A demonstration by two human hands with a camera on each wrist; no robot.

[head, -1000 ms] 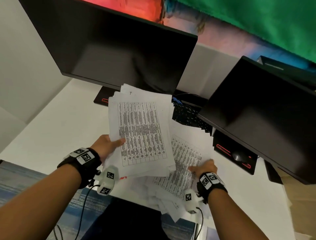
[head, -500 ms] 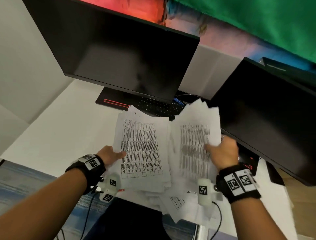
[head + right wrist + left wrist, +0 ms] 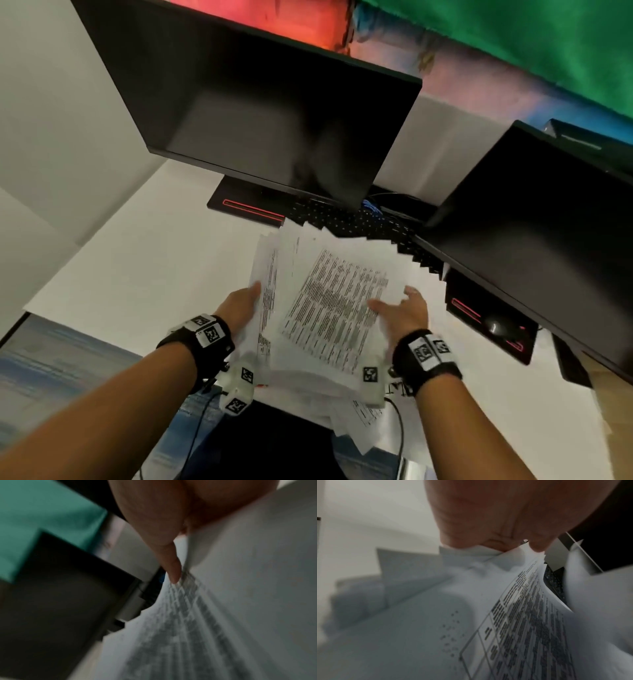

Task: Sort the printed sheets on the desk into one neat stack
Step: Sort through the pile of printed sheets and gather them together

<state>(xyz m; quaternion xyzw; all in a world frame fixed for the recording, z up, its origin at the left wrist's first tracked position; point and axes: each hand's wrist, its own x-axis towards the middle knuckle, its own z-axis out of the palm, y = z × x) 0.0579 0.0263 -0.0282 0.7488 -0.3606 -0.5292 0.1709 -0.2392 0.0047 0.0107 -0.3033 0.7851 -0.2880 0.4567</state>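
A thick bundle of printed sheets (image 3: 329, 301) with tables of text hangs fanned and uneven above the white desk (image 3: 137, 274). My left hand (image 3: 239, 305) grips its left edge, thumb on top; the left wrist view shows that hand (image 3: 488, 520) pinching the sheets (image 3: 530, 615). My right hand (image 3: 404, 311) holds the top batch at its right side. In the right wrist view my right hand (image 3: 154, 513) has its thumb on the printed face (image 3: 180, 628), with the paper edge running in behind it. More loose sheets (image 3: 363, 421) lie underneath, overhanging the desk's front edge.
A big dark monitor (image 3: 257, 113) stands behind the sheets and a second one (image 3: 534, 219) at the right. A black keyboard (image 3: 359, 222) lies just beyond the paper. A monitor base (image 3: 250, 209) has a red line. A mouse (image 3: 496, 327) sits at the right.
My right hand lifted a batch off the desk and swung it left onto the bundle in my left hand. The bundle has come down and nearer to me.
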